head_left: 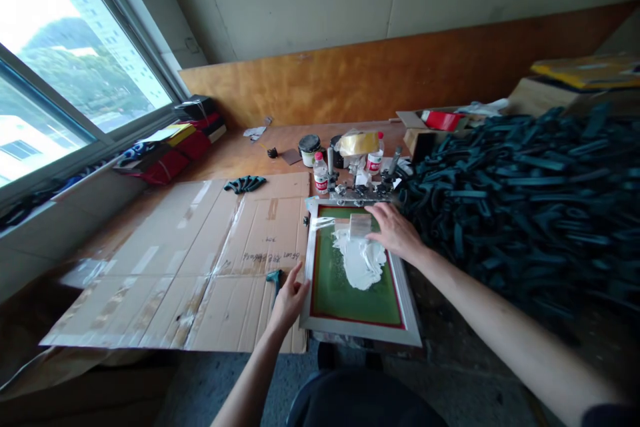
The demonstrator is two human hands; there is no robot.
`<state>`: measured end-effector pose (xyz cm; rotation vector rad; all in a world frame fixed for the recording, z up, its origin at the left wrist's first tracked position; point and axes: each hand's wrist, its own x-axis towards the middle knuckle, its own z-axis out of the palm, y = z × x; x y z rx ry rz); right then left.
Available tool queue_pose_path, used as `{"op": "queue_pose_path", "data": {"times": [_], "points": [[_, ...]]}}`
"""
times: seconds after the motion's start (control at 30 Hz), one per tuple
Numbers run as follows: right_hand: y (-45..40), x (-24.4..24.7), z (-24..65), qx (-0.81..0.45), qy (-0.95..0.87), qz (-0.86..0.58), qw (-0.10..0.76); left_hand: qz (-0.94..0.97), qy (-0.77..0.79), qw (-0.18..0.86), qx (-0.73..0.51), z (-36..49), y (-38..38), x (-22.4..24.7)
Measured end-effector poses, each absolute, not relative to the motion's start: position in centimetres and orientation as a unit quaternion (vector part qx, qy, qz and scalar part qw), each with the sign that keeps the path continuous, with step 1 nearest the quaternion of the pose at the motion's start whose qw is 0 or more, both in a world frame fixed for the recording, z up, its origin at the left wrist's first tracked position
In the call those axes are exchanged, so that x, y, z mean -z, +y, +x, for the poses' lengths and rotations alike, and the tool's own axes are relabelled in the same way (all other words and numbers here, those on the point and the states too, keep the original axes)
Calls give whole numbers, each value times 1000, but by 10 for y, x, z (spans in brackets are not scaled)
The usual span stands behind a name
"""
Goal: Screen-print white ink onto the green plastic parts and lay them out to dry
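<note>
A silk-screen frame [360,267] with an aluminium rail and green-coated mesh lies flat in front of me, with a thick smear of white ink [359,257] on the mesh. My right hand [395,232] rests on the upper right of the screen, its fingertips beside a small translucent scraper [361,225] standing in the ink. My left hand [290,297] has its fingers against the frame's left rail, just right of a dark teal rubber piece [274,278] on the cardboard.
Flattened cardboard [175,267] covers the table's left side, with more teal pieces on it. A large heap of dark teal rubber pieces [520,207] rises on the right. Clamps [360,192] hold the frame's far end, among bottles, jars and tape.
</note>
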<state>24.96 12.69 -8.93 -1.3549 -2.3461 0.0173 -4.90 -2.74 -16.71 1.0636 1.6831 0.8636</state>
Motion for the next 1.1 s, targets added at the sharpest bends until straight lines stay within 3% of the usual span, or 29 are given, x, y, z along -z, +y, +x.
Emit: {"op": "queue_pose_path", "data": {"times": [0.1, 0.4, 0.6, 0.73, 0.97, 1.1], "points": [[113, 93, 221, -42, -871, -476, 113, 455, 713, 444, -295, -50, -23, 170], [57, 101, 255, -103, -954, -268, 88, 454, 724, 441, -273, -51, -25, 168], [58, 115, 243, -11, -926, -307, 221, 434, 700, 465, -326, -51, -25, 167], [43, 121, 252, -13, -939, -260, 224, 412, 669, 502, -362, -51, -26, 164], [119, 67, 231, -37, -889, -414, 193, 375, 622, 559, -400, -53, -24, 113], [160, 48, 259, -44, -823, -507, 254, 347, 577, 569, -472, -50, -13, 54]]}}
